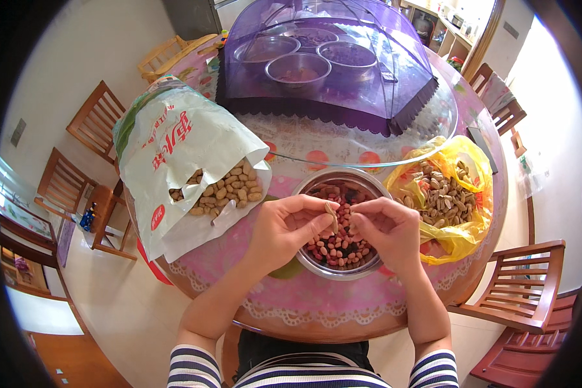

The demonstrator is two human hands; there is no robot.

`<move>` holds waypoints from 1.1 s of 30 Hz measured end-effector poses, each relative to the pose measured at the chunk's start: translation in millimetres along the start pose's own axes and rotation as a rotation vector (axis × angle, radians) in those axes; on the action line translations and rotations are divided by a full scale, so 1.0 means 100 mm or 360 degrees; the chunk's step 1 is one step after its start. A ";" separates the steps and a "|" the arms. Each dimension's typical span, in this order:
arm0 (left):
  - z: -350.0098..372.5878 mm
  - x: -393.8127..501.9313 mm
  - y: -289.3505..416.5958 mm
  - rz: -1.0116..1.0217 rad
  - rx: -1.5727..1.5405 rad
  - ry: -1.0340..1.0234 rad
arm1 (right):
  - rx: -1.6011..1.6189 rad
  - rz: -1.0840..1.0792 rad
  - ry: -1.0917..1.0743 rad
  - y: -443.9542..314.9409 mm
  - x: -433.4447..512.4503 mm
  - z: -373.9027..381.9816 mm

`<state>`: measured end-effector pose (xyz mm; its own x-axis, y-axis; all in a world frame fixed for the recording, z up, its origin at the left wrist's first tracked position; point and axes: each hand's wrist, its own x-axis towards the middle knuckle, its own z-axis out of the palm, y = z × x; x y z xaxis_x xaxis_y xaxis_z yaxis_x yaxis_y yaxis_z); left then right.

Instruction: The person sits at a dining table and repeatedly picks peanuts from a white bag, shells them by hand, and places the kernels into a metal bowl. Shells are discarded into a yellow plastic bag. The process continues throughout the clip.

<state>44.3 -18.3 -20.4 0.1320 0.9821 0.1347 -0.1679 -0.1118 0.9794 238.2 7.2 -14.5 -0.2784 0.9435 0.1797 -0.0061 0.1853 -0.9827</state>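
Observation:
My left hand (291,225) pinches a peanut shell (331,217) between thumb and fingertips, above a steel bowl (351,275). Close beside it, my right hand (393,230) has its thumb and forefinger drawn together; whether something small sits between them is hard to see. Inside the bowl lie shelled peanuts (342,253), pinkish and dark red, with some very dark ones. To the left, a white printed sack (150,128) lies on its side, its mouth showing unshelled peanuts (233,186). On the right, a yellow plastic bag (458,245) holds peanut shells (441,194).
A purple mesh food cover (310,104) stands over several metal bowls (298,72) on a glass turntable (320,157). The round table (281,332) has a pink lace-edged cloth (320,300). Wooden chairs (519,286) stand around it.

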 end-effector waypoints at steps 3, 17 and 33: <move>0.03 0.01 0.01 -0.0035 -0.0127 -0.0065 | 0.0011 -0.0024 -0.0055 0.00 -0.05 0.05; 0.02 0.00 0.02 0.0287 0.0650 0.0051 | -0.0255 -0.0344 0.0230 0.05 0.04 -0.05; -1.01 -0.16 -0.12 0.0338 0.2145 0.0493 | -0.0732 -0.0599 0.0943 0.04 0.21 -0.69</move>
<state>-54.5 -16.9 -49.7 -0.0253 0.9015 0.4319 0.9225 -0.1455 0.3576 298.1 47.0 -11.6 0.2152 0.7608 0.6123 0.4303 0.4889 -0.7588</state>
